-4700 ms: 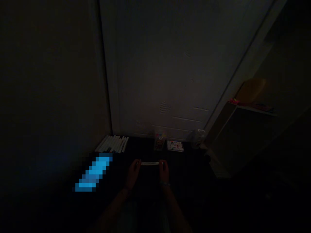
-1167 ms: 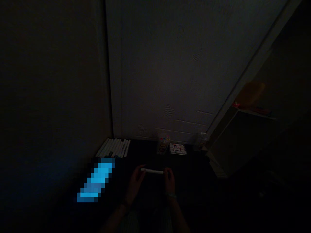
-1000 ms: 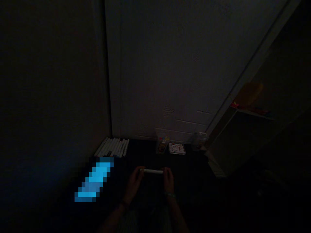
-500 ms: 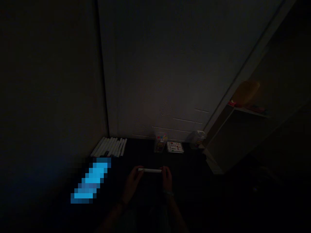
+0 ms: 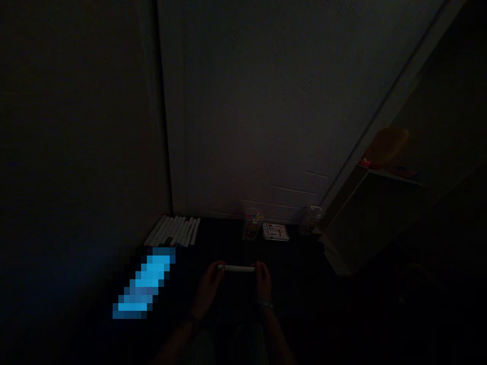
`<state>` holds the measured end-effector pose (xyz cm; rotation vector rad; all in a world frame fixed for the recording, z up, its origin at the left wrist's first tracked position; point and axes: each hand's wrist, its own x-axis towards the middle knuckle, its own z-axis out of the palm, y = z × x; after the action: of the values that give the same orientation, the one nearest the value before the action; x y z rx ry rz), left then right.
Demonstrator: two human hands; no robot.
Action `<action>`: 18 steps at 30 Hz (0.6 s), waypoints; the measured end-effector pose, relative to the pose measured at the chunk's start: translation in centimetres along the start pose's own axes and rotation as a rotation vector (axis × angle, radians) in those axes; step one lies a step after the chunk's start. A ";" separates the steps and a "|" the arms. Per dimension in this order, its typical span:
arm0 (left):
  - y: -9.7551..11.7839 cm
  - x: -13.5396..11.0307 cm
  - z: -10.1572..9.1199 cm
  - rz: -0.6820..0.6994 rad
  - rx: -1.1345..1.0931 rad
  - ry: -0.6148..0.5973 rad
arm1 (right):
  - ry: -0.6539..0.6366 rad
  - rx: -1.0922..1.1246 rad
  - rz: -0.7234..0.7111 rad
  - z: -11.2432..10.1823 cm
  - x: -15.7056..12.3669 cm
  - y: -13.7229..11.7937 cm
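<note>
A white marker point(image 5: 239, 268) lies level between my two hands, above the dark table. My left hand point(image 5: 208, 282) pinches its left end between thumb and fingers. At the other end, the fingertips of my right hand point(image 5: 263, 280) are closed on it. The scene is very dim, so the marker's cap and any print on it cannot be made out. Further back on the left, several similar white markers point(image 5: 174, 231) lie side by side in a row.
Against the wall stand a clear container point(image 5: 252, 226) with coloured marks and a flat pack of markers point(image 5: 276, 231). Another clear container point(image 5: 312, 219) is right of them. A glowing blue, pixelated screen point(image 5: 144, 284) lies left. A shelf unit point(image 5: 357, 218) bounds the right side.
Both hands keep their hold on the marker. The whole view has shifted very slightly; nothing else has visibly moved.
</note>
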<state>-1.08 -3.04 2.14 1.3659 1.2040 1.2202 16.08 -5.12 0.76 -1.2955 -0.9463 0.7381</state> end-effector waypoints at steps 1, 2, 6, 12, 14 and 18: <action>-0.1 0.0 0.0 0.002 0.000 -0.005 | 0.005 0.001 0.002 0.0 0.0 0.1; -0.2 0.1 0.0 0.005 -0.002 -0.011 | 0.007 0.000 0.001 0.0 0.0 0.1; -0.2 0.1 0.0 0.013 -0.024 -0.037 | -0.017 0.000 0.018 0.0 -0.1 -0.1; -0.3 -0.1 -0.1 0.031 -0.017 -0.044 | 0.015 0.007 0.024 0.1 -0.2 -0.4; -0.6 0.0 -0.1 0.025 -0.018 -0.046 | 0.021 0.015 0.038 0.1 -0.1 -0.3; -1.2 0.4 -0.1 0.025 -0.026 -0.049 | 0.011 0.030 0.029 0.2 0.0 -0.2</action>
<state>-1.31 -2.53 1.03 1.3877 1.1369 1.2087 15.91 -5.10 0.92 -1.2882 -0.9055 0.7643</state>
